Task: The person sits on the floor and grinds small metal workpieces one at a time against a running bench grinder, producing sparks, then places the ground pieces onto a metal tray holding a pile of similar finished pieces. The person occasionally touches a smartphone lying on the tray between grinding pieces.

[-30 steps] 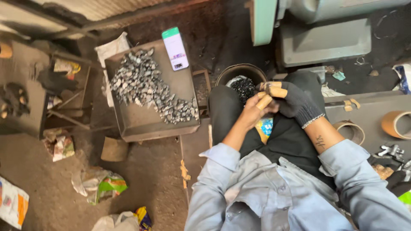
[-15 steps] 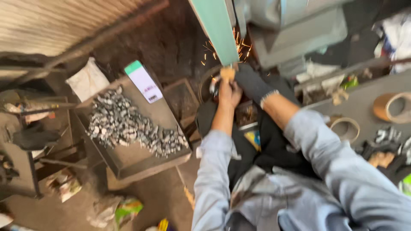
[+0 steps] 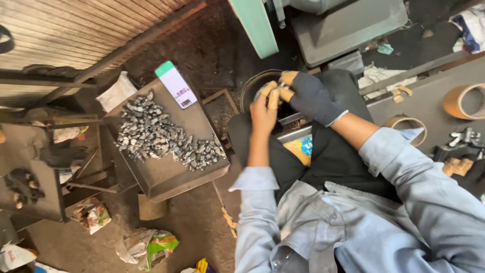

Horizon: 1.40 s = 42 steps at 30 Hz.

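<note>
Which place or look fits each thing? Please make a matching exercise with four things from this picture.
Things:
1. right hand
2. left hand
3. phone
4. tape roll

Descriptions:
A. lies at the far corner of the metal tray
B. brown, on the bench at the far right
C. wears a dark glove
D. bare, with taped fingertips

Pairs: 1-C, 2-D, 3-A, 4-B

Both hands meet over dark bowl, tray nearby w/ metal bits.
</note>
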Tool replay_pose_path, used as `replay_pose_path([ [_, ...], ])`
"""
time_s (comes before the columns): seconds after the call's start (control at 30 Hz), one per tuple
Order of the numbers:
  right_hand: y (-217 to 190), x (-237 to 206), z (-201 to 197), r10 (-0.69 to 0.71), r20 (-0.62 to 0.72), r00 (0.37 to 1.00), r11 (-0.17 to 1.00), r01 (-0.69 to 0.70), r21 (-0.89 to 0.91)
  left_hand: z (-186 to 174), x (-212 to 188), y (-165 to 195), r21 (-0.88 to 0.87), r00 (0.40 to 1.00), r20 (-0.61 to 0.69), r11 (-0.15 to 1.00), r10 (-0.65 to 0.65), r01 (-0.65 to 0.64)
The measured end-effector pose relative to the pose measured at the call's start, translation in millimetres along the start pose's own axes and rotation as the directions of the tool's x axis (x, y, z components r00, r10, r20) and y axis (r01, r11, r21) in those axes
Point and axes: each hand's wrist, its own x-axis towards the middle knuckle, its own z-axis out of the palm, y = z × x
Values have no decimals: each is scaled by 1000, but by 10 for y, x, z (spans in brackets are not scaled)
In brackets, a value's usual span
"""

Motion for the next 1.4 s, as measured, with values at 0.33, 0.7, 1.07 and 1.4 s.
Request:
replay_pose_path([
  [0.33,241,383,508,239,506,829,-147,-484,863,207,565,-592,-542,968,-156,836,-196,82],
  [0.7,187,239,211,252,485,837,536,-538,650,85,229,-586,216,979,-192,969,-75,117],
  [1.07,130,582,71,541,225,810,692,-581,429,368,794,-859,-92,992,74,990,-102,108],
  [1.4,-51,527,146,463,64,884,820,-455,347,341,708,-895,129,999,-4,991,45,-44],
])
